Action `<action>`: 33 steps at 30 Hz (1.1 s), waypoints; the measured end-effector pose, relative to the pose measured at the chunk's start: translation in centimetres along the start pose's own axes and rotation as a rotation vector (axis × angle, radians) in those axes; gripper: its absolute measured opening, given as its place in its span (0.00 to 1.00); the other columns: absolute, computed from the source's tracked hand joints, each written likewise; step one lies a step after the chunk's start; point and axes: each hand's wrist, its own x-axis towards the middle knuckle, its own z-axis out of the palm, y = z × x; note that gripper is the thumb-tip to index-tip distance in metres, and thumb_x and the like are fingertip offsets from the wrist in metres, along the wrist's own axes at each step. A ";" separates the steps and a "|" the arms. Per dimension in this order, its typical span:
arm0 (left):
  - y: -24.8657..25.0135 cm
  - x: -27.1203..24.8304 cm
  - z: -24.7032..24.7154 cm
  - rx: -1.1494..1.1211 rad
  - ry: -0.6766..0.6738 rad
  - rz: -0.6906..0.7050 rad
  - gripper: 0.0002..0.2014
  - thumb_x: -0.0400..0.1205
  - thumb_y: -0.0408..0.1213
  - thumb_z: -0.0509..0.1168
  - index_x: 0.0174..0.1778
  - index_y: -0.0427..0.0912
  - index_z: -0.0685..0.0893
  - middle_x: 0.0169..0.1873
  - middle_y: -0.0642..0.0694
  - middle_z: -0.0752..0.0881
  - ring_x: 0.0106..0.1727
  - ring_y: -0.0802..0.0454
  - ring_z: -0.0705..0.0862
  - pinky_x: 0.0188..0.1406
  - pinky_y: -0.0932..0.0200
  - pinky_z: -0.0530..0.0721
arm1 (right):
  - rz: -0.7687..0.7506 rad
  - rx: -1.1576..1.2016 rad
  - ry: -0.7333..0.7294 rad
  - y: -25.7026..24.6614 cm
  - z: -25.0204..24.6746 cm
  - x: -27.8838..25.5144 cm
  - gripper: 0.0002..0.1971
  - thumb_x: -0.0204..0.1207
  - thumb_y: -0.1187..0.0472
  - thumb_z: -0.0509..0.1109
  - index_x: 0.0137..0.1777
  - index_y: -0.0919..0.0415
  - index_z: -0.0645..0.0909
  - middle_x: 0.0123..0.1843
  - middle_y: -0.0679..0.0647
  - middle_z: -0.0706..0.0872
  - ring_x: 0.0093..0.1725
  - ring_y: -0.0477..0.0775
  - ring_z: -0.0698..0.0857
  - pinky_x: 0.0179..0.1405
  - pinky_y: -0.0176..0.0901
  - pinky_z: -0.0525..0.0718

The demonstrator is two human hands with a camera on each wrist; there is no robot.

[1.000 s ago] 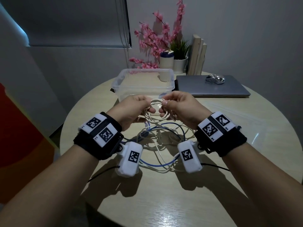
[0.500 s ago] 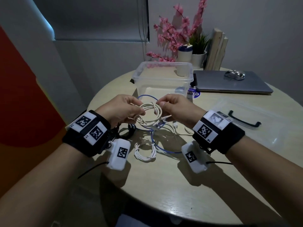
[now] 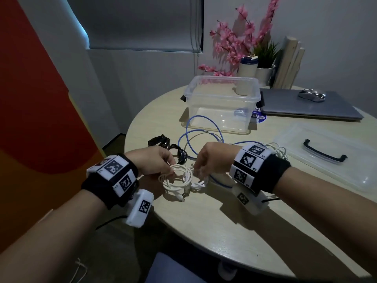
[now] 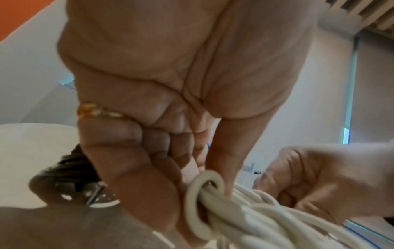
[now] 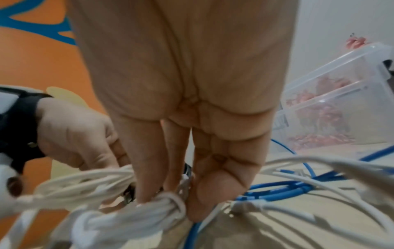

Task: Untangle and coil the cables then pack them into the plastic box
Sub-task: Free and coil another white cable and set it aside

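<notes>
Both hands pinch the white cable coil [image 3: 179,177] low over the desk [image 3: 224,221], left hand [image 3: 152,161] on its wrapped side, right hand [image 3: 212,158] opposite (likely keeping loops together), plastic box [image 3: 222,103] open behind, blue cable [image 3: 204,131] loose.

A white cable [image 3: 177,179] is wound into a coil low over the table's near edge. A blue cable [image 3: 201,131] sprawls in loose loops before the box [image 3: 222,103] — clear, open, upright. A black cable [image 3: 167,145] lies bundled left.
</notes>
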 end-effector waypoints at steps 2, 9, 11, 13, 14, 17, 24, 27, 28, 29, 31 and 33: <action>-0.2 0.3 0.3 0.040 0.019 0.007 0.03 0.78 0.29 0.70 0.44 0.41 0.86 0.43 0.38 0.90 0.40 0.47 0.85 0.43 0.53 0.83 | 0.030 -0.033 0.013 0.3 -0.3 0.5 0.14 0.71 0.61 0.76 0.57 0.50 0.88 0.46 0.44 0.86 0.45 0.44 0.82 0.44 0.36 0.79; 0.6 1.0 0.3 0.249 0.171 0.005 0.05 0.75 0.32 0.73 0.38 0.45 0.84 0.37 0.47 0.88 0.36 0.54 0.85 0.34 0.63 0.82 | 0.029 0.076 0.051 1.3 -1.6 0.6 0.11 0.74 0.65 0.71 0.53 0.52 0.88 0.44 0.43 0.87 0.41 0.42 0.83 0.41 0.34 0.82; 1.1 1.1 0.1 0.308 0.188 -0.008 0.04 0.74 0.34 0.74 0.36 0.44 0.86 0.36 0.48 0.87 0.38 0.53 0.83 0.34 0.62 0.80 | 0.052 0.042 0.107 1.7 -2.3 0.6 0.09 0.75 0.67 0.70 0.51 0.57 0.88 0.42 0.46 0.87 0.37 0.43 0.81 0.34 0.32 0.78; 2.0 1.1 -0.1 0.356 0.198 -0.007 0.04 0.75 0.38 0.74 0.38 0.41 0.89 0.35 0.48 0.86 0.36 0.54 0.81 0.31 0.62 0.79 | 0.097 -0.056 0.119 2.0 -2.7 0.5 0.09 0.75 0.68 0.69 0.50 0.59 0.88 0.47 0.52 0.89 0.42 0.49 0.83 0.37 0.36 0.78; 2.4 1.0 -0.2 0.369 0.210 0.000 0.06 0.76 0.40 0.74 0.40 0.41 0.89 0.33 0.48 0.85 0.34 0.55 0.80 0.28 0.63 0.77 | 0.119 -0.110 0.105 2.1 -2.7 0.4 0.08 0.75 0.67 0.70 0.51 0.60 0.88 0.49 0.54 0.89 0.46 0.52 0.84 0.40 0.38 0.78; 3.5 1.1 -0.3 0.338 0.233 0.045 0.07 0.76 0.44 0.73 0.40 0.44 0.89 0.29 0.49 0.85 0.29 0.54 0.79 0.26 0.63 0.74 | 0.162 -0.259 0.036 2.8 -2.0 0.4 0.10 0.76 0.62 0.70 0.54 0.64 0.86 0.52 0.58 0.88 0.52 0.59 0.86 0.47 0.46 0.83; 5.1 1.6 0.5 0.178 0.180 0.200 0.05 0.78 0.42 0.71 0.43 0.45 0.86 0.34 0.44 0.87 0.30 0.52 0.81 0.32 0.60 0.80 | 0.191 -0.401 -0.039 3.7 -1.1 0.4 0.14 0.79 0.59 0.65 0.60 0.66 0.83 0.54 0.59 0.87 0.50 0.59 0.85 0.48 0.47 0.82; 5.8 1.9 1.2 0.175 0.173 0.293 0.12 0.81 0.41 0.68 0.60 0.48 0.81 0.50 0.49 0.85 0.41 0.55 0.82 0.39 0.64 0.79 | 0.181 -0.279 0.056 3.9 -3.2 -0.5 0.10 0.79 0.59 0.68 0.56 0.60 0.86 0.51 0.55 0.88 0.48 0.55 0.83 0.45 0.42 0.77; 6.1 2.2 1.3 0.183 0.172 0.333 0.15 0.81 0.41 0.67 0.64 0.49 0.79 0.56 0.50 0.84 0.48 0.54 0.82 0.47 0.62 0.80 | 0.172 -0.223 0.116 4.0 -4.0 -0.8 0.09 0.79 0.58 0.68 0.54 0.59 0.87 0.46 0.53 0.87 0.46 0.53 0.82 0.44 0.40 0.75; 6.3 2.4 1.6 0.175 0.169 0.368 0.17 0.82 0.41 0.67 0.67 0.51 0.77 0.60 0.51 0.82 0.53 0.52 0.82 0.54 0.59 0.80 | 0.160 -0.172 0.171 4.2 -4.8 -1.2 0.08 0.79 0.57 0.69 0.53 0.58 0.86 0.42 0.51 0.87 0.45 0.52 0.82 0.43 0.40 0.75; 7.1 2.7 2.1 0.120 0.146 0.418 0.18 0.82 0.43 0.66 0.68 0.52 0.75 0.65 0.51 0.80 0.57 0.49 0.83 0.55 0.56 0.80 | 0.134 -0.098 0.269 4.6 -6.2 -1.7 0.09 0.79 0.55 0.69 0.52 0.58 0.87 0.43 0.52 0.88 0.44 0.52 0.82 0.44 0.41 0.78; 7.9 3.0 2.6 0.025 0.108 0.455 0.18 0.82 0.46 0.66 0.68 0.53 0.75 0.64 0.51 0.80 0.58 0.47 0.84 0.52 0.54 0.81 | 0.119 -0.055 0.344 4.7 -7.5 -2.2 0.09 0.78 0.55 0.70 0.52 0.58 0.87 0.46 0.54 0.88 0.43 0.51 0.82 0.42 0.39 0.76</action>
